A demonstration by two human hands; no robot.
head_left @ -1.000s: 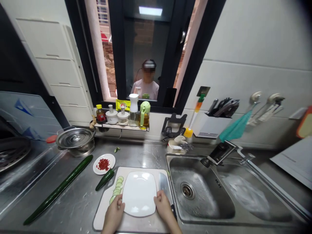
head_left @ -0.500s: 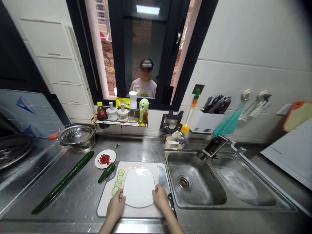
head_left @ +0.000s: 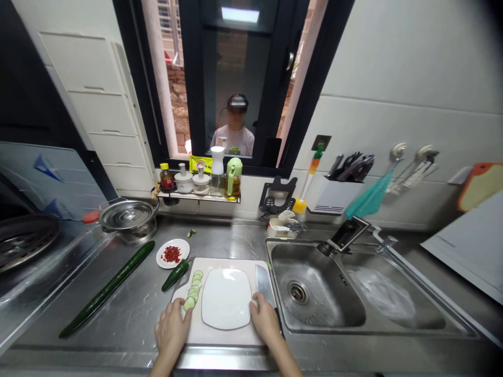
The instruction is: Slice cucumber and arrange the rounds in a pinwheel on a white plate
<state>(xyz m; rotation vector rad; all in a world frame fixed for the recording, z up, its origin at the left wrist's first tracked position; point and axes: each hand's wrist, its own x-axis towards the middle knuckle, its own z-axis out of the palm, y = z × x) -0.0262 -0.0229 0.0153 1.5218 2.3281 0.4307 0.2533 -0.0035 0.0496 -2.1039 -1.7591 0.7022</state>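
Observation:
A white square plate [head_left: 226, 301] with rounded corners lies on the pale cutting board [head_left: 220, 339]. Beside its left edge is an overlapping row of cucumber slices [head_left: 193, 291]. My left hand [head_left: 173, 325] is open over the board's left edge, its fingertips close to the lowest slices and apart from the plate. My right hand [head_left: 266, 320] is at the plate's right edge, thumb by the rim and fingers loosely apart, partly over the knife [head_left: 264, 283]. The knife's handle is mostly hidden by that hand.
A cut cucumber piece [head_left: 175, 275] and a small plate of chopped red pieces [head_left: 185, 247] lie left of the board. A long cucumber [head_left: 110, 288] and a lidded steel pot [head_left: 131, 222] are farther left. A double sink [head_left: 314, 331] adjoins the right side.
My left hand has let go of the plate and moved left, its fingers spreading. My right hand has loosened at the plate's right edge. The plate stays on the board.

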